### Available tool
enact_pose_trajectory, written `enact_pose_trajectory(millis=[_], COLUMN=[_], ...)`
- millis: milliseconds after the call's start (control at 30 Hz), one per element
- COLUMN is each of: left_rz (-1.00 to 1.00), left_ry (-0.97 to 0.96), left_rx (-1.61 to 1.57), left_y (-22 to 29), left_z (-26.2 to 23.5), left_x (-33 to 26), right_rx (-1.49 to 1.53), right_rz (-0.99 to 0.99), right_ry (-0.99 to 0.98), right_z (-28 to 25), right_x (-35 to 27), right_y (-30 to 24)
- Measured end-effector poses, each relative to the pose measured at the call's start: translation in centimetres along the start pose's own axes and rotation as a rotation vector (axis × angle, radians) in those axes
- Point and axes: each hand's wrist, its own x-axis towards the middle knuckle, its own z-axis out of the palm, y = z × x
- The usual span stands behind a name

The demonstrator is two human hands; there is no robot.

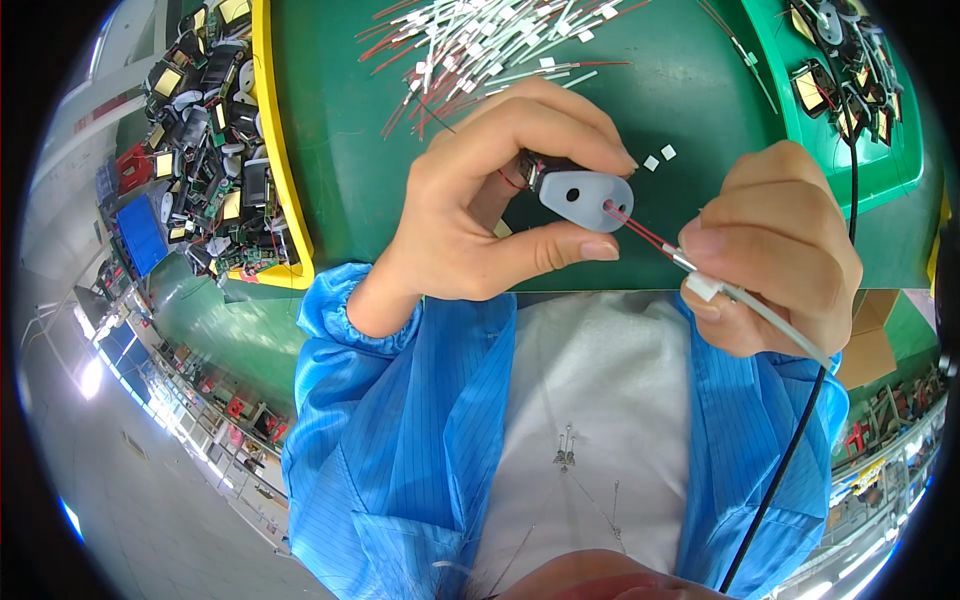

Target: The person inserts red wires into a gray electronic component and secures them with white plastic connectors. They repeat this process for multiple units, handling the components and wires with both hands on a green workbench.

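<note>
My left hand [490, 200] pinches a small grey plastic part [583, 197] with two holes, held above the edge of the green table [350, 170]. My right hand [780, 245] grips a thin grey cable [765, 312] whose red wire ends [640, 228] reach into one hole of the grey part. A small white tag sits on the cable at my right fingers. Both forearms wear blue sleeves.
A pile of white and red wire pieces [480, 45] lies at the back of the table. A yellow-edged tray [215, 140] of black and yellow components sits on the left, more components [845, 80] at the right. A black cord [800, 440] hangs at the right.
</note>
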Motion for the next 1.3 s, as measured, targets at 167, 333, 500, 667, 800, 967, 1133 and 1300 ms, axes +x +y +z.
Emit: enact_pose_trajectory(millis=[167,333,500,667,800,967,1133,1300], left_rz=[0.012,0.038,0.020,0.026,0.030,0.054,0.061,0.083], left_ry=[-0.002,-0.003,0.043,0.065,0.060,0.017,0.019,0.004], left_rx=[0.016,0.030,0.028,0.027,0.020,0.045,0.039,0.052], left_y=[0.00,-0.07,-0.15,-0.20,-0.09,-0.19,-0.14,-0.31], left_z=[-0.04,-0.13,-0.03,0.13,0.11,-0.05,0.02,-0.13], left_x=[-0.07,-0.03,-0.27,-0.30,-0.15,-0.04,0.02,-0.03], right_rx=[0.013,0.005,-0.010,-0.009,0.016,0.063,0.059,0.059], right_rz=[0.019,0.032,-0.009,0.000,0.045,0.052,0.042,0.018], right_ry=[0.013,0.015,0.030,0.047,0.050,0.057,0.069,0.080], right_z=[0.08,-0.08,0.17,0.33,0.20,0.21,0.32,0.55], right_x=[0.01,0.08,-0.05,-0.14,-0.01,-0.03,0.08,0.01], right_y=[0.07,-0.03,0.15,0.20,-0.02,0.10,0.25,0.32])
